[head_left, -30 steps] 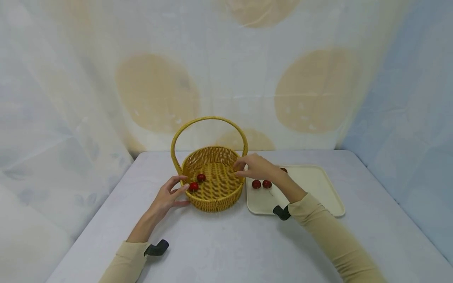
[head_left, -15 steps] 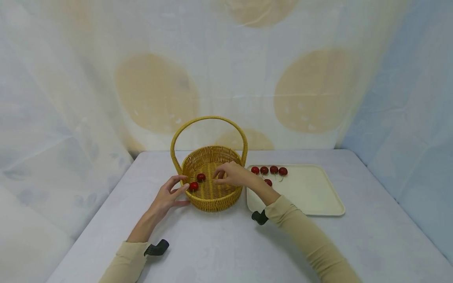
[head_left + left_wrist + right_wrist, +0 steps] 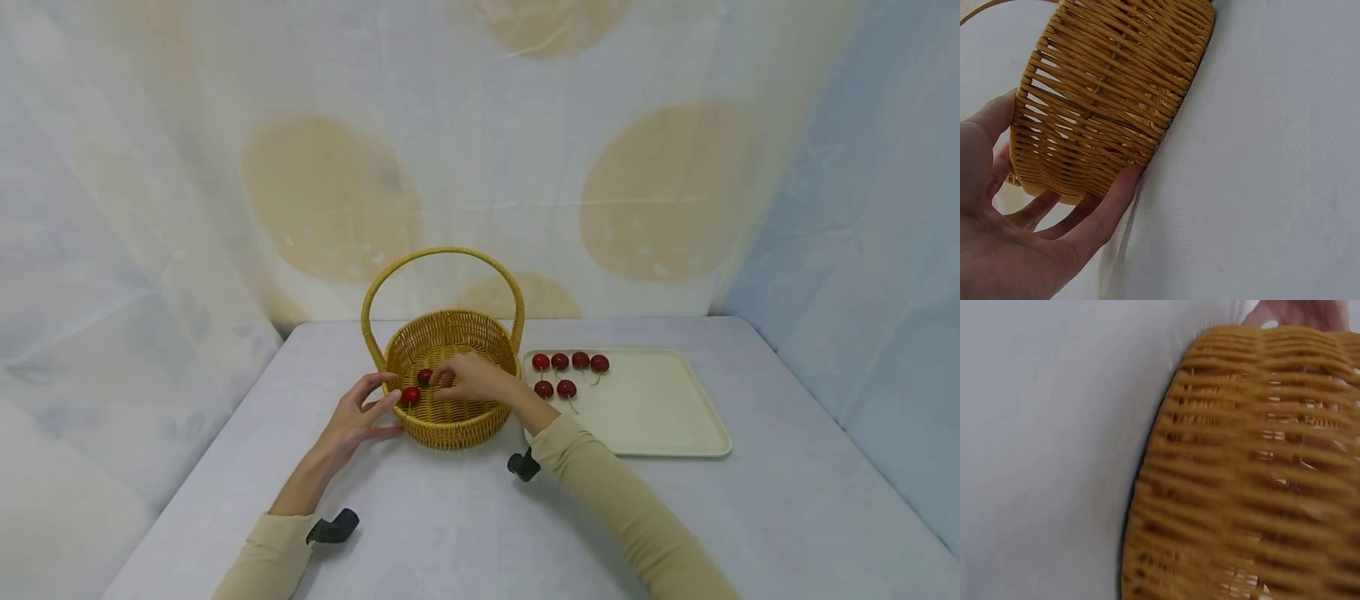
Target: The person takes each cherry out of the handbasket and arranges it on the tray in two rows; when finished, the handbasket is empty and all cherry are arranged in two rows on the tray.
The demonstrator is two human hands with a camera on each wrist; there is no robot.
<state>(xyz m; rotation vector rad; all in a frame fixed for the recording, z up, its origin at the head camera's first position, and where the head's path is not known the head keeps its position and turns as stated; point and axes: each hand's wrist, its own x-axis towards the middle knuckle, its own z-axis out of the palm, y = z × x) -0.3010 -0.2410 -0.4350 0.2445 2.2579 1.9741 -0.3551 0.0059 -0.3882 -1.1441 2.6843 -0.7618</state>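
Note:
A round yellow wicker basket (image 3: 450, 435) with a tall arched handle stands on the table. Two red cherries lie inside at its left: one cherry (image 3: 410, 397) near the front-left rim, another cherry (image 3: 424, 377) just behind it. My left hand (image 3: 360, 417) holds the basket's left side, thumb near the rim; in the left wrist view its fingers spread around the woven wall (image 3: 1104, 106). My right hand (image 3: 476, 379) reaches down into the basket from the right, with bent fingertips right beside the rear cherry. In the right wrist view the basket wall (image 3: 1210, 475) mostly hides that hand.
To the basket's right lies a cream tray (image 3: 652, 417) with several stemmed cherries (image 3: 566, 389) in two rows at its left end. The basket handle (image 3: 444, 249) arches above the right hand. Patterned cloth hangs behind and at both sides of the table.
My right hand has moved left from over the basket's right rim to the rear cherry, uncovering the cherries on the tray. My left hand and the basket stay in place.

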